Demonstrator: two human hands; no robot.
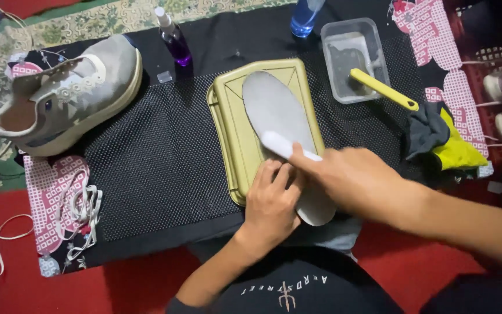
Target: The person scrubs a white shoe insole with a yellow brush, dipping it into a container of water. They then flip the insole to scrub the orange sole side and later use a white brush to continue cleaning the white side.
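A grey shoe insole [274, 110] lies lengthwise on an olive-yellow tray [232, 131] turned upside down on a black dotted mat. My left hand [271, 203] presses flat on the near end of the insole and holds it down. My right hand [344, 174] grips a white brush [283, 145], whose head rests on the middle of the insole. The near tip of the insole [316, 212] sticks out past the tray under my right wrist.
A grey sneaker [59, 96] without laces lies at the left, white laces [79, 206] in front of it. At the back stand a purple spray bottle [172, 38], a blue bottle [304, 17] and a clear tub [352, 58] with a yellow-handled brush [384, 90]. Grey and yellow cloths [442, 139] lie at right.
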